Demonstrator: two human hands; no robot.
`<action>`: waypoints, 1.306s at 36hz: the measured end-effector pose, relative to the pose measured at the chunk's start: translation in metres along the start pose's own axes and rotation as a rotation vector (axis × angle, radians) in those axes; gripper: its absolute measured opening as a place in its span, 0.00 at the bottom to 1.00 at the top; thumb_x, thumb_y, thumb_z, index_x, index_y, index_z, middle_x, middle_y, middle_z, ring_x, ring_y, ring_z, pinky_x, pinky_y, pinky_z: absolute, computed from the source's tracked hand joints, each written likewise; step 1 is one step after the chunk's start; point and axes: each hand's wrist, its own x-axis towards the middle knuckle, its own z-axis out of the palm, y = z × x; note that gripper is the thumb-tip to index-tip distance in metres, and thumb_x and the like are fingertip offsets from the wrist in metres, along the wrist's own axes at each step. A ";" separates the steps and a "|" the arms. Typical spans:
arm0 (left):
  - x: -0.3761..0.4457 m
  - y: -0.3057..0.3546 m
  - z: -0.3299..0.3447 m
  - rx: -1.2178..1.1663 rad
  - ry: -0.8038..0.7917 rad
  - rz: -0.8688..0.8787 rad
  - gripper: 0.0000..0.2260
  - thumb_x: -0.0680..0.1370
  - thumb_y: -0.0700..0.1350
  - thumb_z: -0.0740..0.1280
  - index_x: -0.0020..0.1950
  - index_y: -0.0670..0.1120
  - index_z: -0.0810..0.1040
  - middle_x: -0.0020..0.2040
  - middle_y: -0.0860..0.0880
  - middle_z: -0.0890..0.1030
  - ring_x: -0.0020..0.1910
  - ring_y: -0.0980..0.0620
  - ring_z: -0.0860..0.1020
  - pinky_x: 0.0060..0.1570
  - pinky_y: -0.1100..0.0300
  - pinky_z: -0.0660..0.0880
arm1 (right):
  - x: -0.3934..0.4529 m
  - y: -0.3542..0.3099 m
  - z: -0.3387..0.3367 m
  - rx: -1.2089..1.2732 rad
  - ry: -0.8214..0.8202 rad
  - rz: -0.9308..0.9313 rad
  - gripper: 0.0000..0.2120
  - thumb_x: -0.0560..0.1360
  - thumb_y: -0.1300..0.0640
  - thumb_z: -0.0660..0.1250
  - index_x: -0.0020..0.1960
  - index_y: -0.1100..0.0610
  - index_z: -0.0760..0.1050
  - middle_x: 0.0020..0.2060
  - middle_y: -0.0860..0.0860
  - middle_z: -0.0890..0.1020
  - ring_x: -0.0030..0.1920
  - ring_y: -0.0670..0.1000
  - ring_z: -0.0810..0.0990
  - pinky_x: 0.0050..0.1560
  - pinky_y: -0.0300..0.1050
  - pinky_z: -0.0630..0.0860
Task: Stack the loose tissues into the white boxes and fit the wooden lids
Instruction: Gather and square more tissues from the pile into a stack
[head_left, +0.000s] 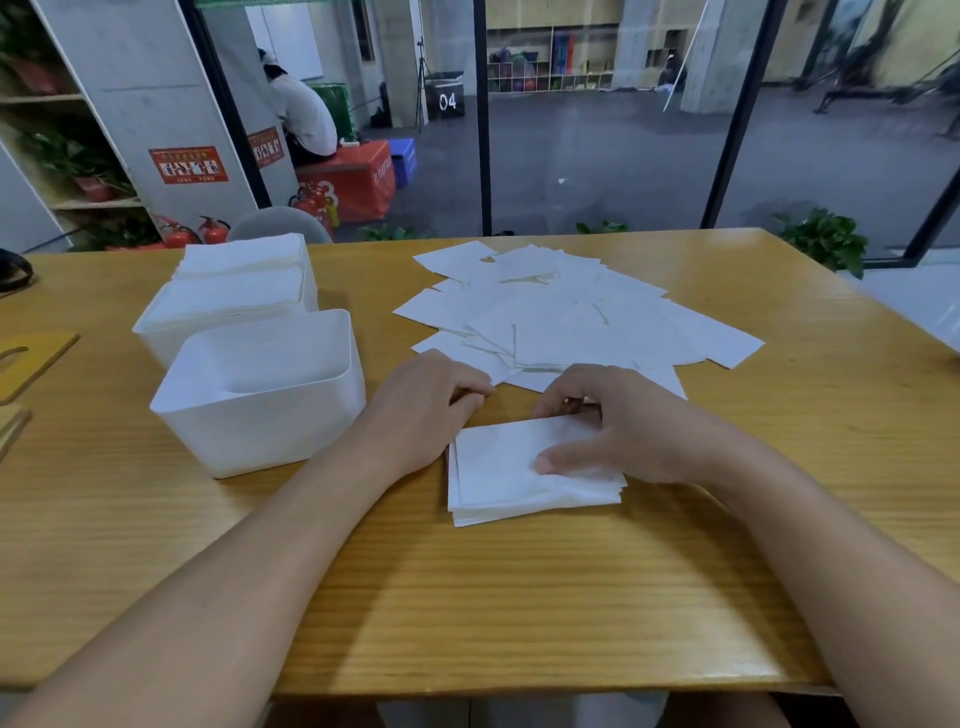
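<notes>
Resting near the middle of the frame, the right hand (618, 426) lies on a small squared stack of tissues (519, 478) on the wooden table (519, 597), its thumb laid flat on the top sheet and its curled fingers hooked over the stack's far edge, so it grips the stack from above. Just left of it, the left hand (431, 410) sits at the stack's upper left corner with its fingers curled in close together; whether they pinch a sheet I cannot tell, since the fingertips are tucked under. Beyond both hands, in the upper middle of the frame, loose tissues (571, 312) lie spread in an overlapping scatter, their nearest sheets reaching just behind the knuckles. Left of centre stands an empty white box (260, 410), close beside the left wrist. Behind it, touching or nearly so, a second white box (156, 335) is filled with tissues to its rim, and a third filled box (244, 254) stands further back against it. At the far left edge of the frame, wooden lids (31, 358) lie flat on the table, partly cut off by the frame. Past the table's far edge are a grey chair back (280, 223), red fire extinguishers (208, 231) and green potted plants (821, 239).
</notes>
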 end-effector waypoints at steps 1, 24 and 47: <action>0.000 0.000 0.000 0.011 0.013 0.002 0.08 0.85 0.44 0.70 0.57 0.52 0.89 0.55 0.56 0.88 0.61 0.55 0.79 0.62 0.53 0.75 | 0.001 0.001 0.000 -0.003 -0.003 0.003 0.24 0.64 0.31 0.83 0.56 0.37 0.82 0.56 0.34 0.81 0.56 0.36 0.80 0.51 0.36 0.75; -0.013 0.023 0.005 -0.437 0.055 0.230 0.02 0.82 0.49 0.77 0.53 0.57 0.88 0.52 0.58 0.88 0.54 0.49 0.85 0.48 0.58 0.76 | 0.002 -0.012 -0.003 0.221 0.214 -0.060 0.10 0.87 0.47 0.66 0.61 0.44 0.86 0.49 0.39 0.88 0.50 0.39 0.85 0.47 0.29 0.75; -0.004 0.011 -0.009 -0.453 0.208 0.034 0.07 0.87 0.53 0.70 0.63 0.57 0.85 0.51 0.56 0.85 0.51 0.52 0.81 0.50 0.61 0.77 | 0.001 -0.007 -0.016 0.548 0.324 -0.128 0.07 0.81 0.66 0.75 0.52 0.54 0.84 0.45 0.53 0.86 0.40 0.59 0.84 0.36 0.48 0.78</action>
